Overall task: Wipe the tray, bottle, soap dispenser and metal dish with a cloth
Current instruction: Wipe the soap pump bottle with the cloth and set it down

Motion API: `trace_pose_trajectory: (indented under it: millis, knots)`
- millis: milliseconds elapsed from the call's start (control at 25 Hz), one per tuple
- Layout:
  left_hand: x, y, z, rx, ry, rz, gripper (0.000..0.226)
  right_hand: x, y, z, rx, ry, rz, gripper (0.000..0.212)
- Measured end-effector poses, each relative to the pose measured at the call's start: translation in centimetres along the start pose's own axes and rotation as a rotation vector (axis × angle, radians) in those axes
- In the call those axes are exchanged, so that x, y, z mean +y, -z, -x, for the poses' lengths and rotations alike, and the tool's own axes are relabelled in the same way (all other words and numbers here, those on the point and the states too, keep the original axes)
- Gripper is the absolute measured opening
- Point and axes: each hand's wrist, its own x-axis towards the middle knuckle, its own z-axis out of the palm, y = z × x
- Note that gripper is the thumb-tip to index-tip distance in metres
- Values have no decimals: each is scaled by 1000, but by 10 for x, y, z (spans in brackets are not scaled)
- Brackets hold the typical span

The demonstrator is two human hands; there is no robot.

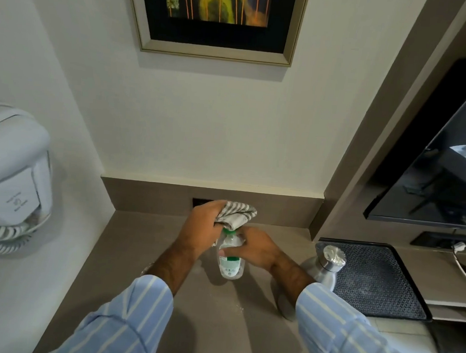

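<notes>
A clear plastic soap dispenser with a green collar stands upright on the grey bench. The right hand grasps its body, while the left hand clenches a grey striped cloth pressed over its top. Just to the right stands a steel bottle, beside a dark patterned tray.

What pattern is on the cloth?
Grey and white stripes on the cloth, seen in the head view.
</notes>
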Motion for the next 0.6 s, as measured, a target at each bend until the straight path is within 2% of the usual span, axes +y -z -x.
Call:
trace_pose_trajectory:
  millis: [200,400,480,560,600]
  knots:
    - [-18,4,-1,19,-38,-100,47,0,-14,2,-61,9,16,55]
    - [-14,4,-11,-74,-22,-81,33,-10,-10,0,-43,57,243,64]
    - [-10,5,-15,-70,-48,-69,33,-14,-9,-1,-41,61,157,56]
    - [-5,5,-15,26,-78,-55,37,-17,-8,-2,-44,47,-6,46]
    - [-4,4,-12,92,-79,-31,37,-18,-8,-3,-46,41,-68,47]
